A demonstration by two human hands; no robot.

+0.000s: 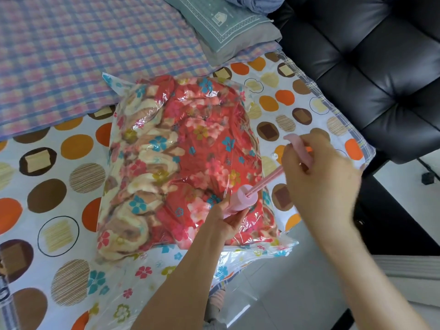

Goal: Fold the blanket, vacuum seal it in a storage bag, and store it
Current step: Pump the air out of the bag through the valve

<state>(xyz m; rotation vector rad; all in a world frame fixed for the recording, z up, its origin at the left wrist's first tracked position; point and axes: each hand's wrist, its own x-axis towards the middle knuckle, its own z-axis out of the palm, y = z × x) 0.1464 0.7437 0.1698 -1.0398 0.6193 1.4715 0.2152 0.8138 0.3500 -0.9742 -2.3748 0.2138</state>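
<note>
- Left hand curls its fingers round the bottom of the fat pink pump and holds it tight.
- Right hand grips the pink handle at the top of the thin rod.
- The rod sticks far out of the pump and slants up to the right, so the two hands are well apart.
- The pump stands tilted on the storage bag, near the bag's right side.
- The red flowery blanket is folded up inside the clear bag, right under the pump and the left hand.
- Most of the blanket lies to the left of the left hand and farther away.
- The plastic looks crinkly and shiny over the blanket.
- The bag lies on a bed sheet with big orange and brown dots.
- The bag's flat near end sticks out past the edge of the bed, over the floor.
- A checked cover and a green pillow lie farther back.
- A black chair stands on the right.
</note>
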